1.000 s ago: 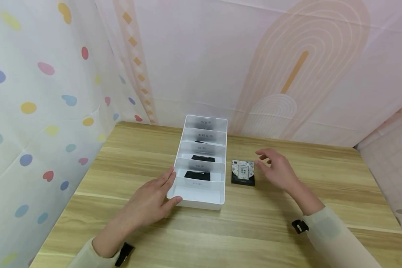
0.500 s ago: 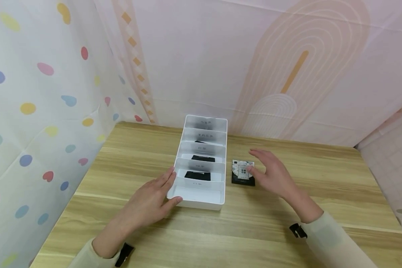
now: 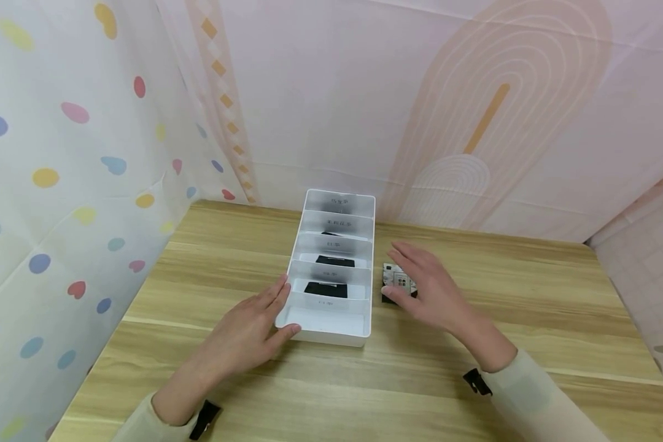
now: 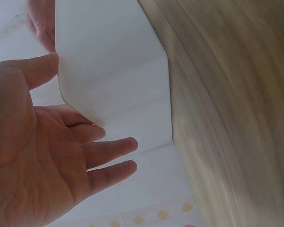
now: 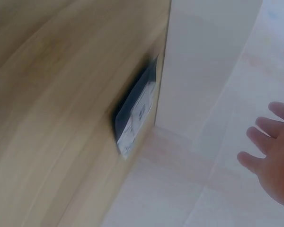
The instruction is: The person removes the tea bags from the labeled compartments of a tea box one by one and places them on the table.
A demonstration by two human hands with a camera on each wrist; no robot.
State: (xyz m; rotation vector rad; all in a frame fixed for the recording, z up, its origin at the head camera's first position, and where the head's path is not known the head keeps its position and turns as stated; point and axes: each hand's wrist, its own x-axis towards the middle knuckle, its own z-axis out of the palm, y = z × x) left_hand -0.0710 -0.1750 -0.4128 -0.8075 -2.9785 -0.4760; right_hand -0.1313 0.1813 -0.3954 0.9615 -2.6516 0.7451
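Observation:
A white divided box (image 3: pixel 339 339) with printed labels on its dividers stands on the table. Its left near corner is touched by my left hand (image 3: pixel 245 334), fingers extended along the side. In the left wrist view, the thumb of that left hand (image 4: pixel 28 142) meets the rim. To the right of the box lies a flat black-and-white sachet (image 3: pixel 400 281), seen on the wood in the right wrist view too. My right hand (image 3: pixel 433 291) hovers over the sachet, partly covering it, with fingers extended and holding nothing.
Black sachets (image 3: pixel 326 289) lie in several of the box's compartments. The wooden table (image 3: pixel 420 393) ends at a patterned curtain (image 3: pixel 331 110) behind, and a dotted curtain (image 3: pixel 77 233) hangs at the left.
My right hand has moved left, from beside the sachet to above it. The left hand and the box have stayed where they were.

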